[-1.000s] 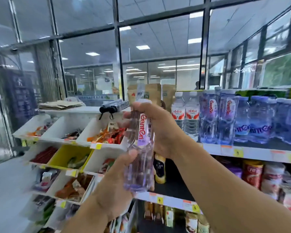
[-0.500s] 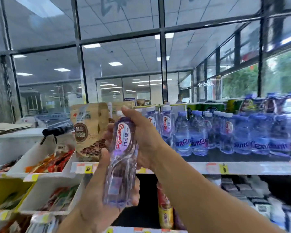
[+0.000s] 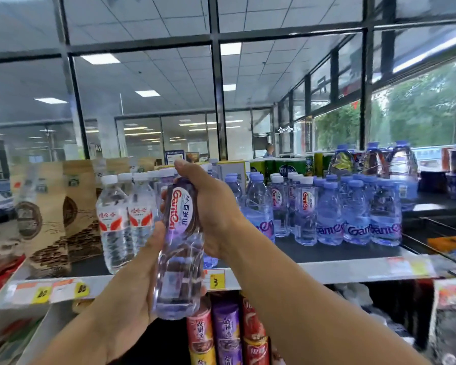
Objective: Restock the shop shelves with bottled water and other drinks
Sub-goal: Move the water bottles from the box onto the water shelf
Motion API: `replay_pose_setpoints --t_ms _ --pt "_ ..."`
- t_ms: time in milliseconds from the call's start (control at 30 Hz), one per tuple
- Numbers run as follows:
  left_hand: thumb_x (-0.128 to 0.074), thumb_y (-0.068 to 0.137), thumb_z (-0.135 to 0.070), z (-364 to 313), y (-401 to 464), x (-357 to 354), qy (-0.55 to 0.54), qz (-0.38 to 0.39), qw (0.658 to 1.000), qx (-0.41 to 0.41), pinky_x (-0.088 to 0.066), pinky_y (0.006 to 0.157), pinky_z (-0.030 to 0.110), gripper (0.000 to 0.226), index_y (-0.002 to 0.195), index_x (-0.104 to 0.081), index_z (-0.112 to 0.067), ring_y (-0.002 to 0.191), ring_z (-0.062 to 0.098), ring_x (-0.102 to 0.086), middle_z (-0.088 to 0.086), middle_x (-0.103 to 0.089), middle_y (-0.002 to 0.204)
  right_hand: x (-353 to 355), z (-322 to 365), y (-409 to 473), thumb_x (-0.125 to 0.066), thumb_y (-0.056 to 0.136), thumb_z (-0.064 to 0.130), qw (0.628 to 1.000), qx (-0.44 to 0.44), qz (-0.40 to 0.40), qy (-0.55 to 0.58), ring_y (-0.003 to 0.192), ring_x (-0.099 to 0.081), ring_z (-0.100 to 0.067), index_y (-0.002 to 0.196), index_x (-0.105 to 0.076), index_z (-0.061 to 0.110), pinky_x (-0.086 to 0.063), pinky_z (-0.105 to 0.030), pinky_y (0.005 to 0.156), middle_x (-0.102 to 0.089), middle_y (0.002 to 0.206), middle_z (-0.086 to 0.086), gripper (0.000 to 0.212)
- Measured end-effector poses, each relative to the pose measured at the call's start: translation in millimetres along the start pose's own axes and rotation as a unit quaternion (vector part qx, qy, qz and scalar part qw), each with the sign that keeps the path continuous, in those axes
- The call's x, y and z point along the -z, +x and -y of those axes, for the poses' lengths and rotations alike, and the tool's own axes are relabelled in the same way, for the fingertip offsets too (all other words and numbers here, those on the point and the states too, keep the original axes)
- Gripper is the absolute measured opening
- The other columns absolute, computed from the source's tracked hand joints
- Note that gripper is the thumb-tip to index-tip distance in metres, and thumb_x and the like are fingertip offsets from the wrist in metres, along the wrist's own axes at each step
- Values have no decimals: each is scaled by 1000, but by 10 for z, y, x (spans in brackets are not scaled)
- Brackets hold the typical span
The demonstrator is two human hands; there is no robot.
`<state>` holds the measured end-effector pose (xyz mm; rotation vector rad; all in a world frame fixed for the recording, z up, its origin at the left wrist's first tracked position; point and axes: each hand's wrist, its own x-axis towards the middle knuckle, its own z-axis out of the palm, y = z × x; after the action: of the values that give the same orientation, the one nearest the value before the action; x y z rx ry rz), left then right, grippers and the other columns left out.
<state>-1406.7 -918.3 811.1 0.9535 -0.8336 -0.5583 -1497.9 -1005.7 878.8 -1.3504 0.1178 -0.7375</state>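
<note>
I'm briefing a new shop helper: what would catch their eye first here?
A purple-tinted water bottle held up front and centre, the right hand round its top and the left hand round its base. Behind it on the shelf, a crowd of matching purple bottles stands at right, two clear bottles at left.

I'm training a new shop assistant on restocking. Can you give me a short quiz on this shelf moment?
1. True or false: both hands grip the Ganten water bottle.
2. Which hand holds its upper part? A) left hand B) right hand
3. Fill in: the red-labelled water bottles stand to the ___ of the held bottle on the top shelf.

Key: 1 true; 2 B; 3 left.
</note>
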Motion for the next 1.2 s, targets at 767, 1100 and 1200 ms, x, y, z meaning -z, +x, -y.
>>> replay_pose_setpoints --t_ms 767,1100,1200 --pt "-65 90 -44 783 623 -1341 400 67 914 12 -47 94 29 45 131 -51 -32 112 10 -57 -14 -56 131 1749 974 389 -68 92 46 733 131 -13 -668 43 -46 -9 83 -75 11 -38 -20 47 -60 58 -6 36" --pt "-49 96 -49 1202 713 -1540 598 189 779 -1 -36 111 34 60 151 -28 -35 136 18 -41 -7 -50 145 2272 613 663 -60 97 45 640 75 -14 -764 112 -61 -27 126 -65 12 -49 -37 92 -66 127 -7 44" --pt "-47 97 -48 1251 772 -1581 614 206 762 -10 -32 114 34 62 153 -23 -35 141 17 -36 -9 -43 151 2323 564 741 -54 98 53 590 89 -16 -802 122 -56 -25 132 -60 22 -45 -37 92 -62 134 -1 47"
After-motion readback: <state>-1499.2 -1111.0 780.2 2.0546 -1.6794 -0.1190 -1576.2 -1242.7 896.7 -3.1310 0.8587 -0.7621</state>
